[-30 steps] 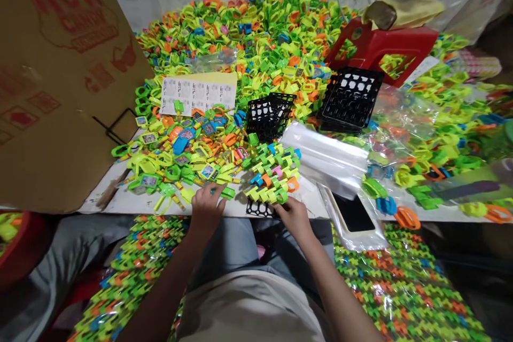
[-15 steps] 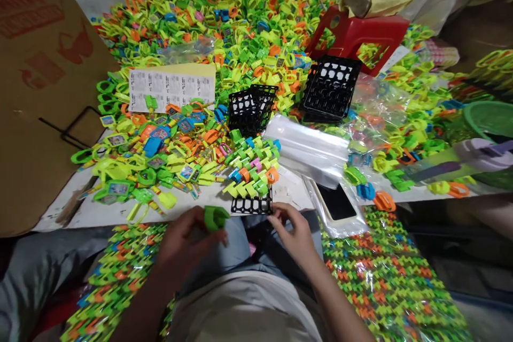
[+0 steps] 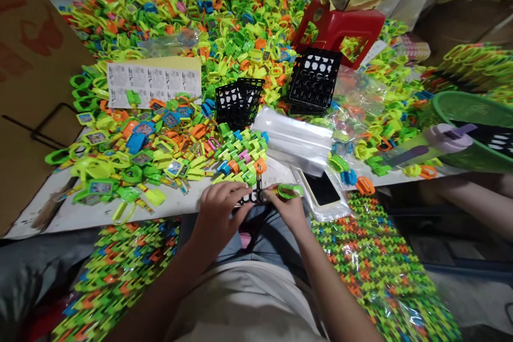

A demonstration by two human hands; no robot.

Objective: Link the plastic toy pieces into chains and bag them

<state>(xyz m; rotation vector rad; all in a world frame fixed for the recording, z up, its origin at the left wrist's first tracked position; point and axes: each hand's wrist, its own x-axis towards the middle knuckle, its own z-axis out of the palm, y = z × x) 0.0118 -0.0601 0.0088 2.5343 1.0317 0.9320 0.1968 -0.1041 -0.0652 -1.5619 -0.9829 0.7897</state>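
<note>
At the table's front edge lies a black grid tray (image 3: 258, 190), its back part covered by rows of green, blue and orange toy pieces (image 3: 243, 155). My left hand (image 3: 220, 208) has its fingers closed on the tray's left side. My right hand (image 3: 287, 207) pinches a green toy watch (image 3: 290, 191) at the tray's right end. Behind the filled rows stand more black trays (image 3: 239, 102). Clear plastic bags (image 3: 292, 136) lie to their right.
A bagged phone (image 3: 324, 188), a cup (image 3: 435, 144) and a green basket (image 3: 449, 109) are at the right. Toy watches heap up behind, around a red stool (image 3: 344, 29). A cardboard box (image 3: 36, 59) stands left; another person's arm (image 3: 468, 197) shows at right.
My left hand has moved right and onto the tray, without the green piece it held. My right hand now has a green watch. The view has shifted, and a person's arm appears at right.
</note>
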